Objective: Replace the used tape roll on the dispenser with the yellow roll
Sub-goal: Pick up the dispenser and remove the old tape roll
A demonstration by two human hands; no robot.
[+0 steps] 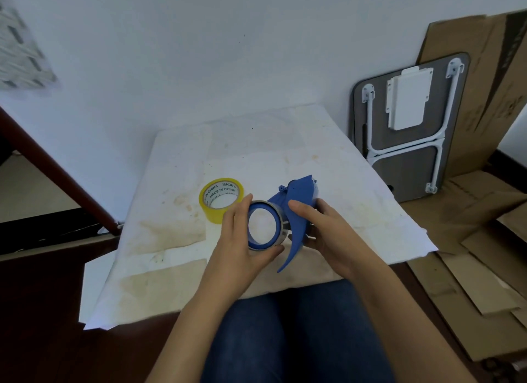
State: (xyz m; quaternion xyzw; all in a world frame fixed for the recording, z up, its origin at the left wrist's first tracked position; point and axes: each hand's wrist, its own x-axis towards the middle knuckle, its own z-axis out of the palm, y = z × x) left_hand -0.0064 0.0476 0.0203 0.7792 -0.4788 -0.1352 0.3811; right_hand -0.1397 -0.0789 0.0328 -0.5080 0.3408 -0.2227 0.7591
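Note:
I hold a blue tape dispenser point(299, 196) above the white table point(356, 183), near its front edge. My right hand point(322, 231) grips its body and handle. My left hand point(239, 240) wraps around the used roll point(281, 231), a thin grey ring seated on the dispenser's blue hub point(253, 241). The yellow roll point(219, 198) lies flat on the table just beyond my left hand, apart from the dispenser, with "MADE IN CHINA" printed on its core.
The table top is stained and backs onto a white wall. A folded lap table point(407, 126) leans against the wall at the right, with flattened cardboard point(484, 240) behind and below it. A dark wooden rail point(57, 171) slants at the left.

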